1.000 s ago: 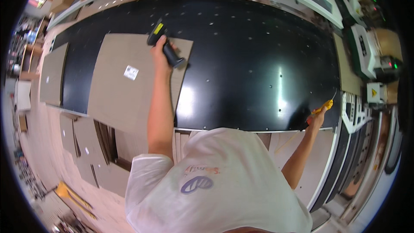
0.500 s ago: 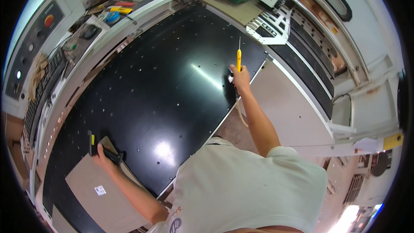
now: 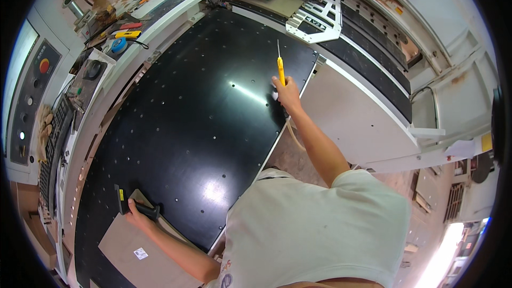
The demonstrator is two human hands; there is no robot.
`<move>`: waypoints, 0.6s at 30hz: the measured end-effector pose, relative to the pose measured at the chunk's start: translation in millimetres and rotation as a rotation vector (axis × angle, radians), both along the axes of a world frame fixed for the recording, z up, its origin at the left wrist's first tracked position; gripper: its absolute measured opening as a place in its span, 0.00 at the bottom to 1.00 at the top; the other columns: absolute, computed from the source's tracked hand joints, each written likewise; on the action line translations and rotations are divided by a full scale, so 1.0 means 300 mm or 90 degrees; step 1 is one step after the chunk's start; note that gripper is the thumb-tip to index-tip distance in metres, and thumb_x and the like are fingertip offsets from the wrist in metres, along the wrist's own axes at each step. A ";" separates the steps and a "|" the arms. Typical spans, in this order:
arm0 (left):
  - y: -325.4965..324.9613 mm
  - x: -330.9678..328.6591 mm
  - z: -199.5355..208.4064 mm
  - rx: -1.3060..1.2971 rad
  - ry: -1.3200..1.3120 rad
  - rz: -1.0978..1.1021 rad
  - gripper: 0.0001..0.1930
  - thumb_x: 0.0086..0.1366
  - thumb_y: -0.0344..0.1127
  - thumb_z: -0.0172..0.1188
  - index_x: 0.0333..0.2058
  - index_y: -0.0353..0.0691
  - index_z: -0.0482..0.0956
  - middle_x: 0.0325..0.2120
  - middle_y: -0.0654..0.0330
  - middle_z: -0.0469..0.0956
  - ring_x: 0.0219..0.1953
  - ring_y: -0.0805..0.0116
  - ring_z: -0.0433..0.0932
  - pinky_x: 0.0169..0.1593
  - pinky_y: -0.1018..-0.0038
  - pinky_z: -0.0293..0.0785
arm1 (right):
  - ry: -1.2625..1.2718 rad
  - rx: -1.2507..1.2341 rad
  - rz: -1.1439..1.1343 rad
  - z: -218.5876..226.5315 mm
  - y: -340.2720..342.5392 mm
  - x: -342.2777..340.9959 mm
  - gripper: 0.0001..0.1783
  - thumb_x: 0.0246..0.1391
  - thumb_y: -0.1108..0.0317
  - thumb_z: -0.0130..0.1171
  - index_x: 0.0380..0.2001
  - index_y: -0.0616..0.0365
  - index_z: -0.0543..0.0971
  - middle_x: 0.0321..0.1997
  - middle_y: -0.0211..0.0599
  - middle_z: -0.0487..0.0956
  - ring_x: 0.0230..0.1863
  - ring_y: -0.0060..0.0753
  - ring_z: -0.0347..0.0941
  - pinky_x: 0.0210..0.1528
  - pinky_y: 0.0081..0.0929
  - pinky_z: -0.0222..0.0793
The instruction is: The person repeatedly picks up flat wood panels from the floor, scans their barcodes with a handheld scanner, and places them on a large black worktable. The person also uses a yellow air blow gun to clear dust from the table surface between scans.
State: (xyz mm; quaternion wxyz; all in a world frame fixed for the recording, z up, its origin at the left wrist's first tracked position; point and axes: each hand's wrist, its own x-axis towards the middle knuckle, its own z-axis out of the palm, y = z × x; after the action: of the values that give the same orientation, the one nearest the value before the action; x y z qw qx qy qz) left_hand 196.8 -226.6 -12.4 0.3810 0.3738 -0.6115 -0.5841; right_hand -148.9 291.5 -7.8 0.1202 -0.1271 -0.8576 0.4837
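At the table's far right edge, my right hand [image 3: 288, 96] is wrapped round a yellow air blow gun [image 3: 281, 70]. Its thin metal nozzle points away from me, and a pale hose [image 3: 294, 136] hangs below. My left hand [image 3: 136, 217], at the near left, grips a black handheld barcode scanner [image 3: 149, 212] with a yellow sticker on its head. Under that hand and forearm lies a brown flat panel [image 3: 120, 242] bearing a white printed label [image 3: 140, 253]. The panel rests on a black table top [image 3: 186, 112] dotted with small holes.
At left stand a control panel with a red button [image 3: 44, 65], a keyboard [image 3: 56, 152] and gloves [image 3: 45, 122]. A tool shelf holds blue tape [image 3: 119, 46] and a yellow cutter [image 3: 128, 34]. A white slotted plate [image 3: 320, 29] and machine frame edge the far right.
The whole view has turned slightly, showing more of the left side. Both hands keep their grips on the blow gun and the scanner, with little visible movement over the table.
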 end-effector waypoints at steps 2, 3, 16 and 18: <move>0.003 0.002 0.007 -0.016 -0.009 -0.011 0.16 0.68 0.43 0.62 0.34 0.32 0.77 0.24 0.62 0.75 0.25 0.73 0.75 0.30 0.75 0.72 | -0.006 0.004 0.002 -0.002 -0.002 0.005 0.26 0.59 0.46 0.60 0.36 0.62 0.72 0.21 0.31 0.72 0.15 0.23 0.68 0.16 0.25 0.63; 0.007 0.001 0.012 -0.012 -0.013 -0.009 0.16 0.68 0.43 0.62 0.34 0.32 0.77 0.24 0.62 0.75 0.25 0.73 0.75 0.30 0.75 0.72 | -0.004 0.003 0.001 -0.005 -0.001 0.005 0.26 0.59 0.46 0.60 0.36 0.62 0.72 0.21 0.31 0.73 0.15 0.23 0.68 0.17 0.25 0.64; 0.004 0.002 0.006 0.010 -0.008 -0.002 0.17 0.66 0.44 0.64 0.37 0.32 0.76 0.24 0.60 0.75 0.26 0.71 0.74 0.31 0.73 0.71 | -0.008 -0.008 -0.059 0.007 0.009 0.021 0.28 0.59 0.44 0.59 0.41 0.63 0.72 0.22 0.32 0.73 0.16 0.24 0.69 0.18 0.26 0.65; 0.008 0.002 0.010 0.034 -0.004 -0.014 0.19 0.65 0.45 0.65 0.39 0.32 0.76 0.24 0.60 0.74 0.26 0.71 0.74 0.32 0.73 0.71 | 0.014 -0.024 -0.103 -0.016 0.030 0.014 0.30 0.61 0.42 0.58 0.42 0.64 0.72 0.21 0.32 0.71 0.16 0.25 0.69 0.18 0.26 0.65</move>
State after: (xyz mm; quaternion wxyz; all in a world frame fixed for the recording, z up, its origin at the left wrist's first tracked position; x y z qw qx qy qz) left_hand 197.5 -224.3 -9.4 0.3624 0.3792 -0.6011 -0.6029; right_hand -144.8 300.6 -12.5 0.1656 -0.1930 -0.8340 0.4897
